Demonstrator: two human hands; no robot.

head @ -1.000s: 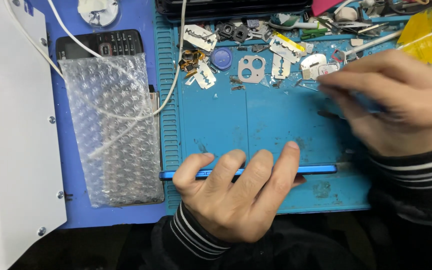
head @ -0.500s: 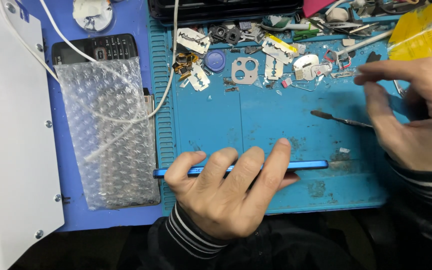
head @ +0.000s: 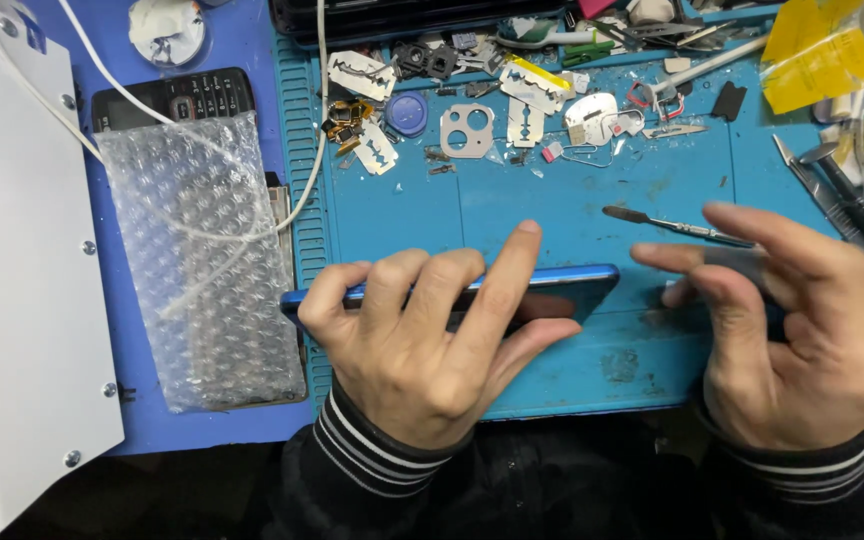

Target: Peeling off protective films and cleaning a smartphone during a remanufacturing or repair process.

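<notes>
Left hand (head: pixel 422 350) clamps the blue smartphone (head: pixel 552 285) on edge, fingers draped over its top rim. Right hand (head: pixel 802 330) hovers just right of it, fingers spread, pinching a metal spudger (head: pixel 672 226).

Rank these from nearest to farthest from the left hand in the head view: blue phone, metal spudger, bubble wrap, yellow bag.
1. Blue phone: under the left hand.
2. Bubble wrap: just left.
3. Metal spudger: right, by the other hand.
4. Yellow bag: top right corner.
</notes>
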